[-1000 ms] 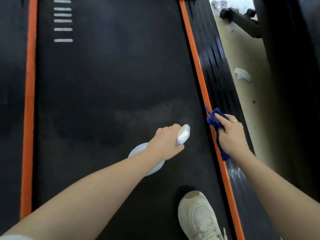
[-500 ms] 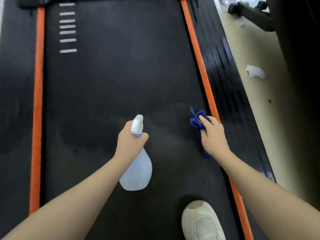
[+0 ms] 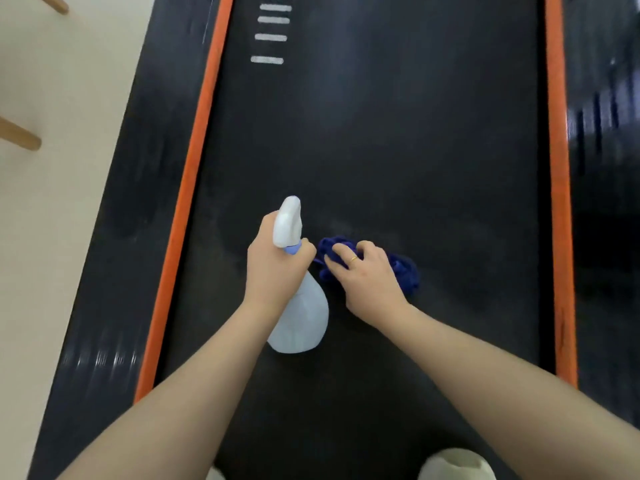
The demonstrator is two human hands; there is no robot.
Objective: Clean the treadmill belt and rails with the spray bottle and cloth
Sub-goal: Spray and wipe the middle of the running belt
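Spray bottle (image 3: 300,308) sits in the left hand (image 3: 273,268), whose fingers curl round its neck just below the white trigger head; the nozzle points away from the person, up the belt, and the pale translucent body hangs down toward the wrist, over the middle of the treadmill belt (image 3: 398,140). Just to its right the blue cloth (image 3: 403,268) lies bunched on the belt under the right hand (image 3: 367,278), which presses down on it with the fingers bent over the folds and a thin ring (image 3: 353,259) on one finger. The two hands are nearly touching, thumb side to thumb side.

Much of the cloth is covered by the right hand, so only crumpled ends show at either side. The left hand's fingertips are hidden behind the bottle neck, and whether a finger is on the trigger cannot be told. The side rails (image 3: 606,168) are smeared by motion blur. A pale shoe tip (image 3: 457,467) is cut off by the bottom edge.

The belt is matt black and finely textured, with short white dashes (image 3: 267,59) near the top, and is bordered by orange strips (image 3: 187,188). Beyond the left rail lies a cream floor (image 3: 59,188) with two rounded wooden legs (image 3: 20,135).
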